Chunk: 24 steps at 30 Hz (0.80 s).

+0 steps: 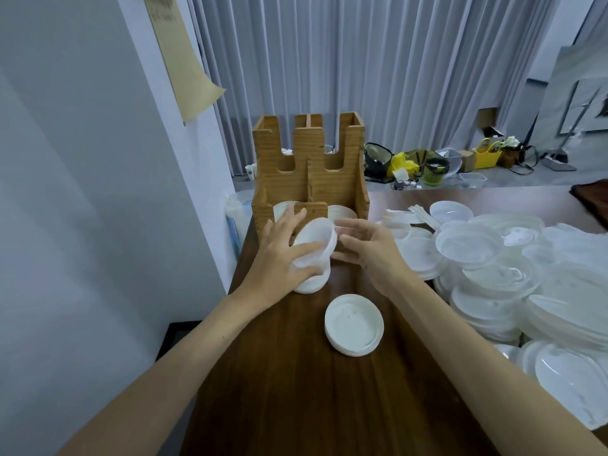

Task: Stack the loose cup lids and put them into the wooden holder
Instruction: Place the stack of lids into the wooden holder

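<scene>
Two bare forearms reach in from the bottom edge over a dark wooden table (296, 390). Just past them, a short stack of white lids (354, 325) lies flat on the table, apart from both hands.

Farther on, the left hand (279, 255) grips a tilted stack of lids (316, 245). One finger and the thumb curl across the stack's near side, while the other fingers stretch past it toward the holder. This stack leans to the left, with its lower end on the table just in front of the wooden holder (309, 166).

The right hand (371, 248) is at the stack's right edge with its fingers loosely spread and holding nothing. Blur hides whether the fingertips touch the lids.

The holder stands upright at the table's far end. It has tall notched walls and a low front section split in two. White lids lie in its left compartment (281, 209) and in its right compartment (343, 212).

A big heap of loose lids (493, 268) covers the right side of the table, close beside the right arm.

Behind the table hangs a grey pleated curtain (362, 60). A curling brown paper sheet (184, 60) is stuck to the white wall on the left. On the floor beyond sit a yellow basket (488, 156) and a green mesh bin (434, 172) among other clutter.
</scene>
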Each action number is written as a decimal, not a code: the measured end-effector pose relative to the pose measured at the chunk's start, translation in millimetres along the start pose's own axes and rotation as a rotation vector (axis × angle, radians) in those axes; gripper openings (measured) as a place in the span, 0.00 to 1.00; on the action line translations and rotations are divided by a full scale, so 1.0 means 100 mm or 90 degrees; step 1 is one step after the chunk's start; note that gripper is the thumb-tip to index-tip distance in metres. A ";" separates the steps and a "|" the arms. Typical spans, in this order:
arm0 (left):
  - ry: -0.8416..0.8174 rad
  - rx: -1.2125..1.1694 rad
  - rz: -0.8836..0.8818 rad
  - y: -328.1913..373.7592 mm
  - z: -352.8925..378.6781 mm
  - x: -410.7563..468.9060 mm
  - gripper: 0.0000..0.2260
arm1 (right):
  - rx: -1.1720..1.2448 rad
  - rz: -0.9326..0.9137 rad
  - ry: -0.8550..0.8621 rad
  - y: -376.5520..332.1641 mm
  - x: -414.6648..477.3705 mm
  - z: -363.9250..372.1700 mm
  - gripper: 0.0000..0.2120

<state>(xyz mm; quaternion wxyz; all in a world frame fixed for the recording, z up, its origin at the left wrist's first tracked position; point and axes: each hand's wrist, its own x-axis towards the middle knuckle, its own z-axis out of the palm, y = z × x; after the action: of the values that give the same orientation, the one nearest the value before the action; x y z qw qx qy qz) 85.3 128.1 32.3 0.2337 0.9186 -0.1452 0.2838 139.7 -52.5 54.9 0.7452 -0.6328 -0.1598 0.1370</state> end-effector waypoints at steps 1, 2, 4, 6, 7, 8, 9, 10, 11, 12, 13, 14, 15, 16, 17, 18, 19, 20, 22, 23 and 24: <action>-0.025 -0.015 -0.029 0.01 -0.04 0.01 0.15 | -0.009 -0.003 -0.009 0.01 0.02 0.02 0.10; -0.040 -0.043 -0.056 0.01 -0.07 0.03 0.15 | -0.015 -0.003 -0.018 0.00 0.04 0.04 0.09; -0.057 -0.101 -0.086 0.03 -0.13 0.06 0.16 | 0.004 0.006 -0.044 -0.01 0.09 0.07 0.08; -0.085 -0.136 -0.091 0.04 -0.16 0.08 0.19 | 0.019 0.008 -0.060 -0.01 0.12 0.10 0.11; -0.103 -0.138 -0.090 0.04 -0.17 0.09 0.20 | 0.011 0.006 -0.056 -0.01 0.13 0.10 0.12; -0.117 -0.134 -0.090 0.04 -0.18 0.09 0.21 | 0.000 0.003 -0.048 0.00 0.14 0.11 0.12; -0.123 -0.124 -0.092 0.04 -0.18 0.09 0.21 | -0.009 0.002 -0.044 0.01 0.15 0.11 0.11; -0.121 -0.113 -0.096 0.04 -0.18 0.10 0.21 | -0.011 0.003 -0.048 0.02 0.16 0.11 0.10; -0.116 -0.103 -0.103 0.04 -0.18 0.11 0.20 | -0.012 0.005 -0.057 0.03 0.17 0.11 0.10; -0.112 -0.094 -0.114 0.04 -0.17 0.11 0.20 | -0.014 0.008 -0.067 0.04 0.18 0.11 0.09; -0.109 -0.088 -0.127 0.04 -0.17 0.11 0.20 | -0.023 0.012 -0.073 0.04 0.18 0.11 0.09; -0.105 -0.085 -0.145 0.02 -0.16 0.11 0.21 | -0.043 0.015 -0.072 0.05 0.19 0.10 0.09; -0.100 -0.083 -0.165 0.00 -0.16 0.11 0.23 | -0.077 0.019 -0.056 0.06 0.20 0.10 0.09; -0.097 -0.079 -0.187 -0.03 -0.15 0.10 0.24 | -0.124 0.022 -0.027 0.08 0.22 0.08 0.10; -0.103 -0.074 -0.209 -0.06 -0.14 0.09 0.25 | -0.177 0.027 0.009 0.11 0.25 0.06 0.10; -0.118 -0.068 -0.230 -0.09 -0.13 0.08 0.27 | -0.229 0.038 0.039 0.13 0.27 0.03 0.09; -0.139 -0.059 -0.247 -0.10 -0.11 0.08 0.28 | -0.274 0.055 0.057 0.16 0.29 0.01 0.07; -0.161 -0.046 -0.258 -0.10 -0.09 0.08 0.28 | -0.309 0.079 0.061 0.18 0.31 -0.01 0.05; -0.197 -0.016 -0.259 -0.06 -0.05 0.10 0.29 | -0.342 0.142 0.049 0.22 0.33 -0.03 0.04; -0.211 -0.005 -0.254 -0.04 -0.03 0.12 0.29 | -0.345 0.177 0.037 0.23 0.33 -0.02 0.03; -0.222 0.004 -0.250 -0.02 -0.01 0.14 0.29 | -0.344 0.207 0.025 0.24 0.33 0.00 0.04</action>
<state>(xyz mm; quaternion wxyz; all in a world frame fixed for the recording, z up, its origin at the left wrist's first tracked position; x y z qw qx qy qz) 96.3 128.5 40.4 0.2526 0.9650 -0.0013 0.0709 169.7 -35.2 33.7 0.5213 -0.8276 -0.0727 0.1951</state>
